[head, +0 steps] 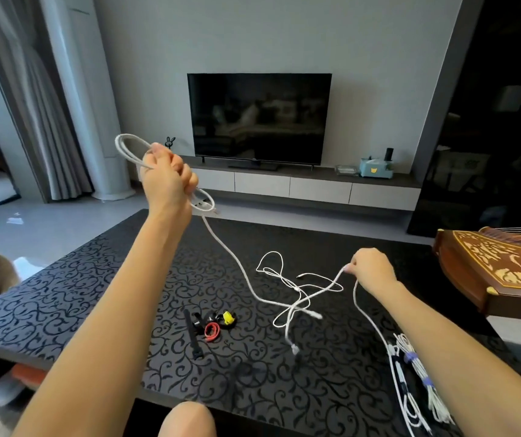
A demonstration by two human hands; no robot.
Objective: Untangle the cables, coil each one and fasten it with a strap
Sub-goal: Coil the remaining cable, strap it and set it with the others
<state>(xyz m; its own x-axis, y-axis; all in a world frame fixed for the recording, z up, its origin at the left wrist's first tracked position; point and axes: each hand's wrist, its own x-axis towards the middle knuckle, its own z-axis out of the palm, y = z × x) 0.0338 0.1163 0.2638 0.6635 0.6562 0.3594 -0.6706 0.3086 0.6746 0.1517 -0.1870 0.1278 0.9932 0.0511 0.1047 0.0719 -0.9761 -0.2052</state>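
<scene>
My left hand [167, 178] is raised above the black patterned table [63, 294] and grips a part-wound coil of white cable [130, 149]. From that coil a white strand [231, 257] runs down to a loose tangle of white cables [297, 294] on the table. My right hand [371, 269] pinches another white cable strand just above the table at the right. Black, red and yellow straps [212, 326] lie near the table's middle. A coiled white cable bundle [417, 370] with purple ties lies by my right forearm.
A wooden stringed instrument [499, 272] stands to the right of the table. Beyond the table are a television [259, 118] on a low cabinet [316, 187], a white column and grey curtains [32, 99]. My knee [186, 421] shows at the table's near edge.
</scene>
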